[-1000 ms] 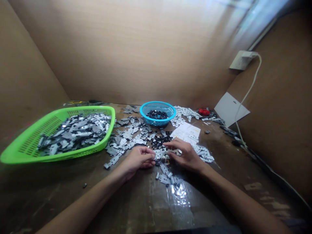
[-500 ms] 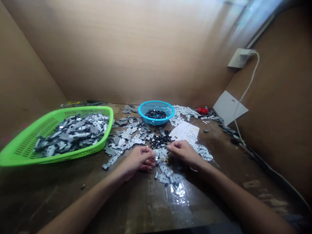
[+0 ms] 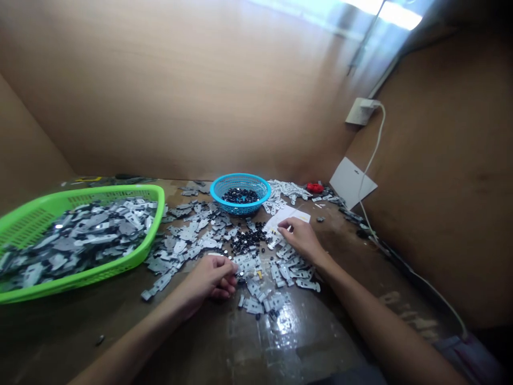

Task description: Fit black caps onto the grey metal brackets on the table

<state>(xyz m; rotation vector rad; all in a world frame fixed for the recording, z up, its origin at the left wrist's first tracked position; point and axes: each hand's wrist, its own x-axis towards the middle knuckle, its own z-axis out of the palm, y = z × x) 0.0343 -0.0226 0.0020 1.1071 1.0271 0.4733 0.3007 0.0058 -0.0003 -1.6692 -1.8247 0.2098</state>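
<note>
My left hand point(image 3: 214, 278) is closed, thumb and forefinger pinched at the near edge of a cluster of light grey plastic parts point(image 3: 248, 262). What sits between those fingertips is too small to make out. Beside them lies a small yellow piece point(image 3: 259, 274). My right hand point(image 3: 301, 239) hangs over the near part of a white paper sheet point(image 3: 286, 215), its thumb and forefinger drawn close together; anything between them is hidden. Left of the right hand spreads a heap of small black round parts point(image 3: 246, 239). More grey parts point(image 3: 286, 267) lie under the right wrist.
A green basket point(image 3: 158, 224) full of grey parts stands at left. Behind the black heap is a blue basket point(image 3: 240, 176) holding black parts. A red object point(image 3: 315, 187) lies at the back right, near a white card point(image 3: 352, 182) and a hanging white cable point(image 3: 377, 144).
My right hand has moved away from my left hand, outward and forward to the paper. The left hand stays by the grey parts. The whole view has shifted, with objects now appearing further left.
</note>
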